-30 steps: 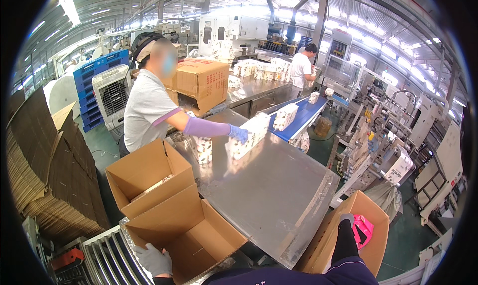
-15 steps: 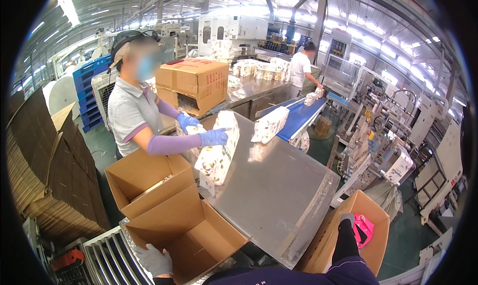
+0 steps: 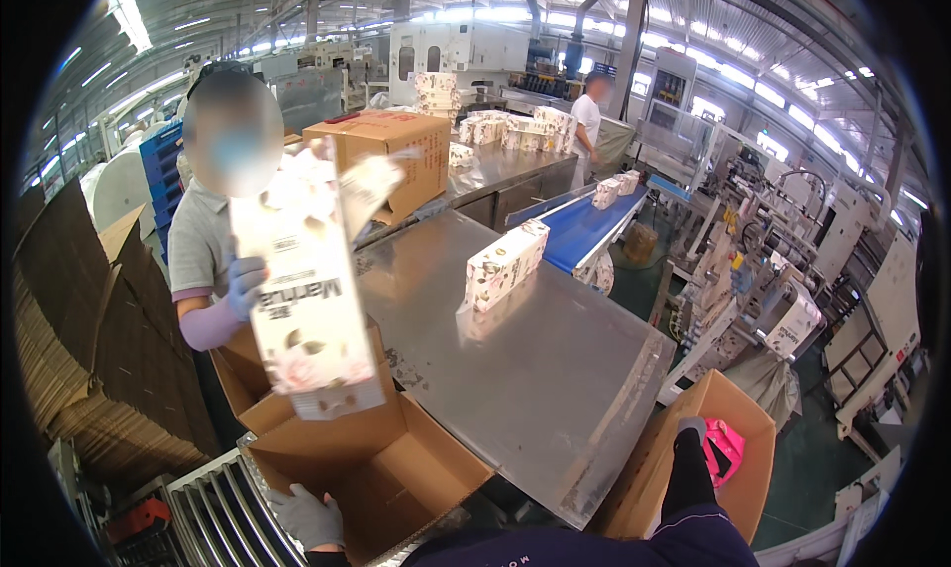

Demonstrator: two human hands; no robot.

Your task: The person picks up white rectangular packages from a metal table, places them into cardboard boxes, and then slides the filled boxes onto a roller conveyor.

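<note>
The left hand [image 3: 307, 517], in a grey glove, clamps on the near wall of the open cardboard box [image 3: 386, 468] at the counter [image 3: 515, 369] edge. The right hand [image 3: 690, 430] reaches into another box [image 3: 738, 418]; its grip is hidden. Better to hold the box steady while the co-worker's pack [image 3: 307, 309] comes above it.
</note>
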